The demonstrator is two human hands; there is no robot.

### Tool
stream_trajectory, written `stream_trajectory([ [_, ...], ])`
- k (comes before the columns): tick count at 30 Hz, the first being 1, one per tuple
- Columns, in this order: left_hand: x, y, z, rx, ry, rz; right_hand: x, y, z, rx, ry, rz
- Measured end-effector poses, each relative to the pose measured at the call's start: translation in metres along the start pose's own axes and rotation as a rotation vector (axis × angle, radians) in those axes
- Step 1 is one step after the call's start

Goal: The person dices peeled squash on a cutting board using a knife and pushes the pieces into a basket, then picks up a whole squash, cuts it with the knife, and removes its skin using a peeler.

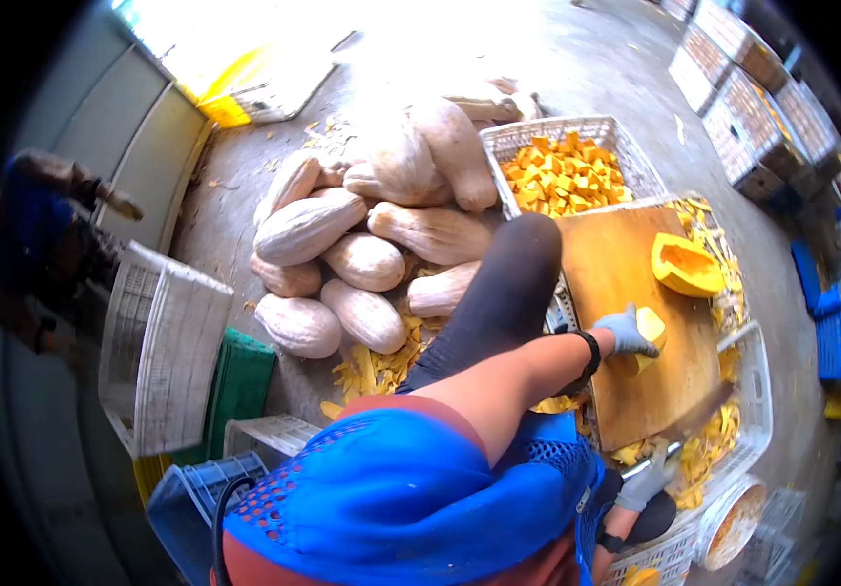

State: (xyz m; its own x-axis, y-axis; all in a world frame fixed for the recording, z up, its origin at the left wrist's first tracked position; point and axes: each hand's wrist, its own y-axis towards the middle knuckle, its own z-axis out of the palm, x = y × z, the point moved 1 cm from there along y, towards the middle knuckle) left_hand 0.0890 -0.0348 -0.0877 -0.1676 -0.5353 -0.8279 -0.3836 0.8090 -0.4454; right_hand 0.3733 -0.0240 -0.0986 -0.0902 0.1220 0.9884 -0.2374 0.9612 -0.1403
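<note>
Piece point(650, 323) of pumpkin lies on the board point(604, 269), directly under the gloved left hand point(627, 332), the nearer one, whose fingers are clamped on it; its long axis is partly covered and cannot be told. Right hand point(647, 481), fingers wrapped round the knife point(673, 450), stands apart, beyond the board's near edge.

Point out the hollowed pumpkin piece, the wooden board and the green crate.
Hollowed pumpkin piece point(687, 264): head view, on its scooped-out cut side.
Wooden board point(647, 398): head view, on bare wood below the left hand point(628, 332) in the picture.
Green crate point(243, 383): head view, on its outer side.
</note>
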Motion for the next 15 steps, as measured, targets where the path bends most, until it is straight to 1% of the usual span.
stream_trajectory([
  [2,0.019,0.025,0.008,-0.007,-0.014,0.059,0.018,-0.024,0.033,0.032,0.124,0.083],
  [3,0.016,0.018,0.000,0.025,-0.106,0.034,0.028,-0.034,0.042,-0.006,0.184,0.130],
  [4,0.013,0.013,-0.007,0.054,-0.197,0.007,0.007,-0.032,0.039,0.013,0.183,0.138],
  [5,0.037,0.043,0.005,0.089,-0.362,0.282,-0.012,-0.026,0.030,0.026,0.176,0.138],
  [6,0.031,0.029,-0.004,0.215,-0.486,0.218,0.041,-0.050,0.057,-0.048,0.064,0.184],
  [7,0.050,0.043,0.000,0.310,-0.586,0.237,0.029,-0.050,0.058,-0.017,0.088,0.146],
  [8,0.017,0.002,-0.022,0.316,-0.627,-0.067,0.022,-0.049,0.056,-0.005,0.082,0.152],
  [9,0.032,0.011,-0.021,0.379,-0.714,-0.092,0.024,-0.050,0.058,-0.013,0.080,0.167],
  [11,0.046,0.022,-0.016,0.359,-0.810,-0.046,0.023,-0.049,0.059,0.023,0.095,0.156],
  [13,0.029,0.021,-0.012,0.220,-0.774,0.090,0.028,-0.050,0.061,0.037,0.089,0.192],
  [14,0.040,0.046,-0.004,0.221,-0.789,0.414,0.027,-0.052,0.067,0.038,0.030,0.157],
  [15,0.032,0.043,-0.001,0.169,-0.733,0.502,0.025,-0.050,0.068,0.042,-0.003,0.150],
])
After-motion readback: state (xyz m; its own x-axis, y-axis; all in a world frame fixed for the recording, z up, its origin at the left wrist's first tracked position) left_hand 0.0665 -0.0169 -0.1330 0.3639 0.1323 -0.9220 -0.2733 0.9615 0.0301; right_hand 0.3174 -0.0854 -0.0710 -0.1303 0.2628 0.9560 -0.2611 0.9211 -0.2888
